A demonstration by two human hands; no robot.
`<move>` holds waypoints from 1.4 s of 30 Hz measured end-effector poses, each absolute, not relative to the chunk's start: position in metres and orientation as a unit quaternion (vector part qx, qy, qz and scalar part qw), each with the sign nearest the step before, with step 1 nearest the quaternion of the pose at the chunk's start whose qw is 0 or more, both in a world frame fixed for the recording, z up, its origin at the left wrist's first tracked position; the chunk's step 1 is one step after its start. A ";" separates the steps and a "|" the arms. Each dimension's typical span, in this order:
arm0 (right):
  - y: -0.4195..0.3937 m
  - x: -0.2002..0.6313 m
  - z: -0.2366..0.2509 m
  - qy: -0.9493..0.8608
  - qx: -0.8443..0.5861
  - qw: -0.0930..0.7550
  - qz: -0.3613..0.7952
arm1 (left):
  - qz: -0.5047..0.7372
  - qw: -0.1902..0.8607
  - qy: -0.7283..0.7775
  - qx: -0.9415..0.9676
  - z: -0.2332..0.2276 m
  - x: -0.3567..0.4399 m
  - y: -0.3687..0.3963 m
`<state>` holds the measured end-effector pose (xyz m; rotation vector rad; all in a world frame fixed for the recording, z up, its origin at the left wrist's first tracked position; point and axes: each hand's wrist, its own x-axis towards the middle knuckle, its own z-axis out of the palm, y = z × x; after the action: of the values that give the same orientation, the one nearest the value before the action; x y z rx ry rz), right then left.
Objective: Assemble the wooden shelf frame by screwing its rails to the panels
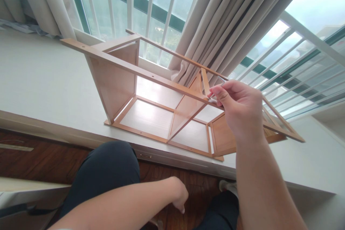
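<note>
My right hand [237,104] pinches a thin, bent metal hex key [212,96] between thumb and fingers. Its lower end meets the upper front rail of a wooden frame [167,83], just where the middle divider panel [187,111] joins that rail. The open frame has side panels and holes along its rails, and rests on a white ledge. My left hand [180,194] hangs low in front of the ledge, apart from the frame. Its fingers curl downward and are mostly hidden, so whatever they hold, if anything, does not show.
The white ledge [40,79] runs along windows with white bars [151,3]. A beige curtain [215,18] hangs close behind the frame. Below are a drawer handle [145,156], the dark wood floor [48,158] and my knee [107,169]. A pale-topped piece of furniture [29,184] stands at lower left.
</note>
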<state>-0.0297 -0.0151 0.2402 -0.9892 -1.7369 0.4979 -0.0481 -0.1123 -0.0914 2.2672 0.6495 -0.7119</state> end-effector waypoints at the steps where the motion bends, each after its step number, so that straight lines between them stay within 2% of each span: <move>1: -0.015 -0.029 0.240 -0.723 -0.412 0.515 0.206 | -0.269 0.331 0.250 0.869 -0.093 -0.048 -0.113; 20: -0.014 -0.029 0.238 -0.729 -0.417 0.507 0.195 | -0.183 0.351 0.285 0.873 -0.127 -0.041 -0.114; 34: -0.014 -0.030 0.239 -0.725 -0.421 0.510 0.192 | -0.255 0.338 0.246 0.872 -0.093 -0.049 -0.112; 42: -0.014 -0.030 0.239 -0.727 -0.421 0.508 0.190 | -0.243 0.340 0.257 0.871 -0.098 -0.048 -0.113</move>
<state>-0.0298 -0.0137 0.2388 -1.0138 -1.7535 0.4590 -0.0478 -0.1129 -0.0984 2.2671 0.6690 -0.6324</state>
